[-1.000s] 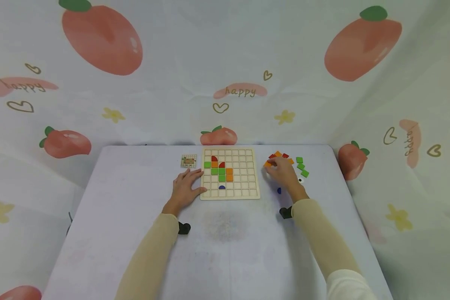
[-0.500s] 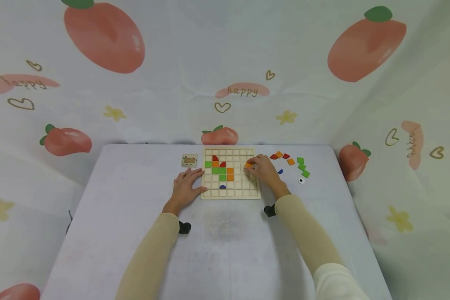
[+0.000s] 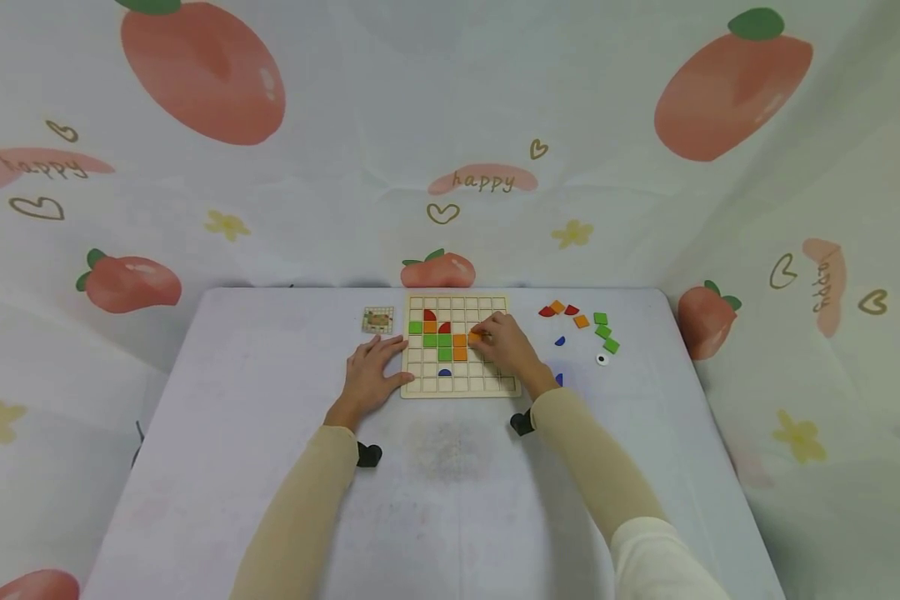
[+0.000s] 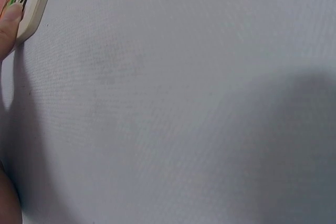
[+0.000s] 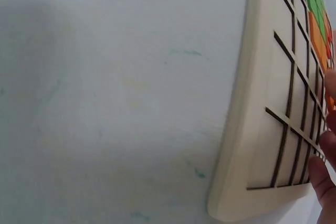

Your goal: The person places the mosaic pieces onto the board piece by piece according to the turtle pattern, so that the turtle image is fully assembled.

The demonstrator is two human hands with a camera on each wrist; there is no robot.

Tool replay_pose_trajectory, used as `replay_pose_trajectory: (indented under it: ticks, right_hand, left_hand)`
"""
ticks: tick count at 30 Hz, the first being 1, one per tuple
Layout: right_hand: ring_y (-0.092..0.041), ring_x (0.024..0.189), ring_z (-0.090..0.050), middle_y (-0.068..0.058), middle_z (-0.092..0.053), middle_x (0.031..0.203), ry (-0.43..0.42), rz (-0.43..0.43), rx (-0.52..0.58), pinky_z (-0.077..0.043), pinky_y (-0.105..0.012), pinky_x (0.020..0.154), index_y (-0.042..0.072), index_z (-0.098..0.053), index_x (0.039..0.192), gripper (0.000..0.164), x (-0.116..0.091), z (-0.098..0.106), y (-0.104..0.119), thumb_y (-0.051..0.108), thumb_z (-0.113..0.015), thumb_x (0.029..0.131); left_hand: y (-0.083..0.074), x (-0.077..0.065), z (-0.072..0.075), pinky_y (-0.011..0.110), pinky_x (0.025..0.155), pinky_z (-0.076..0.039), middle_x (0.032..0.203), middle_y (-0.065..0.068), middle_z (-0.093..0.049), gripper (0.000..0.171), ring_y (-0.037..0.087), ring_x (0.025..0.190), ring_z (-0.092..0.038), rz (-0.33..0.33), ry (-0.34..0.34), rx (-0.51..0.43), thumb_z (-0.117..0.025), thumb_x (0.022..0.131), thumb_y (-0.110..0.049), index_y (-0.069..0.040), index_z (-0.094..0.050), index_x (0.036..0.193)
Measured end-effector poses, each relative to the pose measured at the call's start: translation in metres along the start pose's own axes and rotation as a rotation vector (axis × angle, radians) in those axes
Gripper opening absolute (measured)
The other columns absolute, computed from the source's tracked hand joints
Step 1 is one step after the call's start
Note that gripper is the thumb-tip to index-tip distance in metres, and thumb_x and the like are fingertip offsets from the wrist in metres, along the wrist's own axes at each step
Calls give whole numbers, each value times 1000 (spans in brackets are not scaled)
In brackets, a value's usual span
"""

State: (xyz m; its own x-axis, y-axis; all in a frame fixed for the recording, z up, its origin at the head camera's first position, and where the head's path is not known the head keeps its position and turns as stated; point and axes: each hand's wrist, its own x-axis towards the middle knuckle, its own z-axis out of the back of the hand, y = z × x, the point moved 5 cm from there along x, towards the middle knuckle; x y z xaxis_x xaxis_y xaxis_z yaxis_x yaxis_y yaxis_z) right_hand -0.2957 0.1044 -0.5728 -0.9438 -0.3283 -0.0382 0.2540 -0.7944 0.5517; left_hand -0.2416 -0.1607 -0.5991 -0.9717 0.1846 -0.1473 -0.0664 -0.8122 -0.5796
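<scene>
Inspector: The orange tile (image 3: pixel 475 336) is pinched in the right hand (image 3: pixel 504 346) over the grid board (image 3: pixel 459 386), beside the placed orange squares.

Clerk: Risk?

Inspector: It may land askew across a groove. The left hand (image 3: pixel 371 377), spread flat, braces the board's left edge, mid-table.

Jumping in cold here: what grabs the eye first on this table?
The wooden grid board at the table's middle, part-filled with green, orange and red tiles. The right hand pinches an orange tile over it while the left hand rests at its left edge. Loose tiles lie scattered to the right.
</scene>
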Motion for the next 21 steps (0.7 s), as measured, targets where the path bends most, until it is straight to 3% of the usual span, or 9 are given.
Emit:
replay_pose_trajectory:
  ticks: [15,21]
  right_hand:
    - [-26,117,-46,-8,-54,121,24,-31,33,-47,-39,101,16,-75,122,30,2,-6,-3,30,-73,95]
    - [-28,112,-51,-11,-56,121,19,39,-45,-49,-40,97,14,-70,131,40,-2,-3,-1,30,-75,94]
  left_hand:
    - [1,0,1,58,122,-17,166,-7,-37,72,29,160,-15,2,0,-4,-71,91,-52,-27,-46,154]
    - [1,0,0,59,123,-16,166,-7,-36,73,30,160,-14,3,6,-1,-71,92,-51,-26,-45,155]
